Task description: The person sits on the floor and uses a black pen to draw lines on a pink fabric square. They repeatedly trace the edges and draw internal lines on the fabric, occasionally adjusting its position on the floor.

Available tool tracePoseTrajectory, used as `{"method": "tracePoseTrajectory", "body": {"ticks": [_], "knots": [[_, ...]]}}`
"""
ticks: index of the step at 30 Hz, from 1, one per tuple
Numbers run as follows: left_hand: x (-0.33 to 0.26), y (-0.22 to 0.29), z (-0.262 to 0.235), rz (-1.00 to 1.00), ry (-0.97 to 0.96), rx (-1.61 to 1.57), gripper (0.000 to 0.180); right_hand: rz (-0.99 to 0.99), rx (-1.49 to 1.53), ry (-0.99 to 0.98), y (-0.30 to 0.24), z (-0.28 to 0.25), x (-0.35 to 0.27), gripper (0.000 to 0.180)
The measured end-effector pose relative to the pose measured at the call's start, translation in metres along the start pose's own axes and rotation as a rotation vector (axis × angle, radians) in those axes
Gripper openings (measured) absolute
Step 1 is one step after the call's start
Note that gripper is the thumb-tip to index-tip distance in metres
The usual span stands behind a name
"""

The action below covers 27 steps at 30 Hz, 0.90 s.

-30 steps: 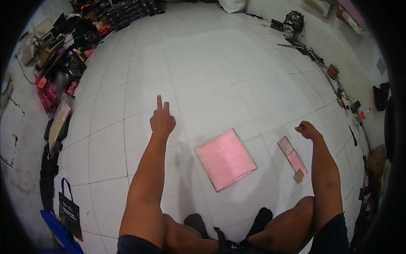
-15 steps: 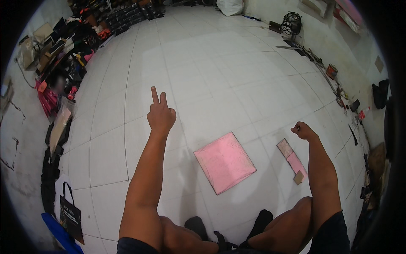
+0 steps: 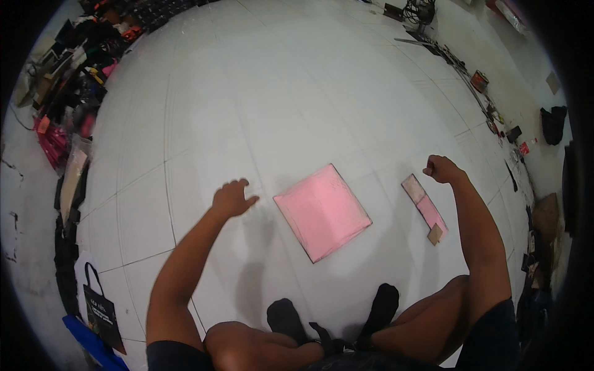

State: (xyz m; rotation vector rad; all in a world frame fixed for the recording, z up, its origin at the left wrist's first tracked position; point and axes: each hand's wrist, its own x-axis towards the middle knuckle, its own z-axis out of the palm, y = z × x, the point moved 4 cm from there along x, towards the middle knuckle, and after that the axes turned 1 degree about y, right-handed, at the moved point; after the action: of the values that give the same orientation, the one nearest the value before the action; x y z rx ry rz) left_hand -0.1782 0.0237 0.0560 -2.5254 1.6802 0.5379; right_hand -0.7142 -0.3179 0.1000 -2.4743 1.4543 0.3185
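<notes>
A flat pink square (image 3: 323,215) with dark edges lies on the tiled floor before my feet. To its left my left hand (image 3: 231,198) hovers with fingers apart and bent, holding nothing. On the other side a narrow strip (image 3: 431,214), part pink and part pale brown, rests on the floor. A small brown square piece (image 3: 435,234) sits over its near end. My right hand (image 3: 443,169) is closed just beyond the strip's upper right, apart from it. Whatever its fingers may hold is hidden.
Piled goods and bags (image 3: 68,93) line the left wall. A black bag with handles (image 3: 102,312) stands at the near left. Rods (image 3: 455,68), a can (image 3: 479,80) and small items run along the right wall. My feet (image 3: 286,318) are close in front.
My left hand has come down and nearer; its two raised fingers have given way to spread, bent ones. The right hand stays closed. The view has tilted, shifting the floor pieces upward in it.
</notes>
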Motion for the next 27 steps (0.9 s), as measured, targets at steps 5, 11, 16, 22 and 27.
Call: {"method": "tracePoseTrajectory", "body": {"ticks": [5,11,16,22,27], "knots": [[-0.032,0.042,0.125,0.114,0.1,-0.182,0.094,-0.197,-0.185,-0.104,-0.037,0.037,-0.017,0.031],[-0.036,0.092,0.154,0.14,0.152,-0.19,0.105,-0.28,0.335,0.108,-0.175,0.15,-0.071,0.035],[-0.027,0.091,0.146,0.132,0.119,-0.115,0.106,-0.08,0.425,0.393,-0.245,0.237,-0.147,0.048],[-0.015,0.048,0.14,0.187,0.136,-0.121,0.104,-0.13,0.388,0.295,-0.29,0.255,-0.167,0.049],[-0.007,0.04,0.146,0.232,0.158,-0.16,0.102,-0.165,0.364,0.333,-0.287,0.26,-0.161,0.046]]}}
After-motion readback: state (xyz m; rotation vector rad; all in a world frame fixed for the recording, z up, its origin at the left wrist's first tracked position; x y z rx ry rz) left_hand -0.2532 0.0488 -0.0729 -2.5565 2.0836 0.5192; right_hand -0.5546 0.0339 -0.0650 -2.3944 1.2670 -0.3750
